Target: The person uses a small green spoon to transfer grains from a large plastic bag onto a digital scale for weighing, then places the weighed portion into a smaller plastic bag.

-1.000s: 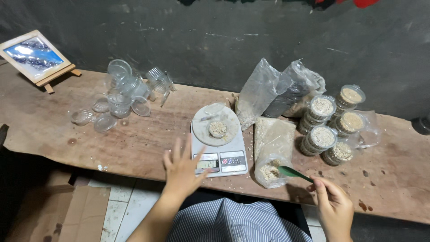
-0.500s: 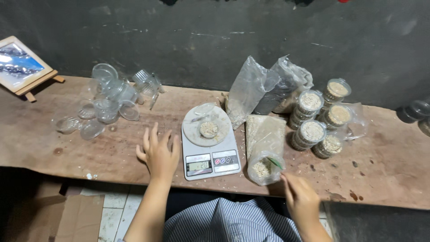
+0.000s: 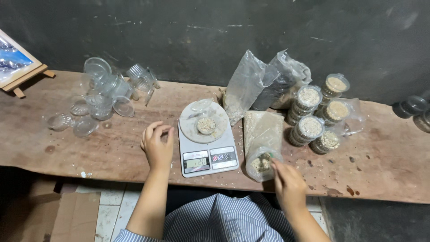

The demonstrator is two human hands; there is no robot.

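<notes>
Bare bench (image 3: pixel 121 152) lies open left of the scale (image 3: pixel 207 140); bags (image 3: pixel 260 89) and stacked cups (image 3: pixel 313 116) crowd its right

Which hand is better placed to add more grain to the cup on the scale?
Right, probably. The right hand is at the mouth of the open grain bag beside the scale. The left hand rests on the wooden bench, left of the scale.

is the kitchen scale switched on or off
On. The scale shows lit digits in the small display on its front edge, and a small clear cup of grain sits on its round plate.
</notes>
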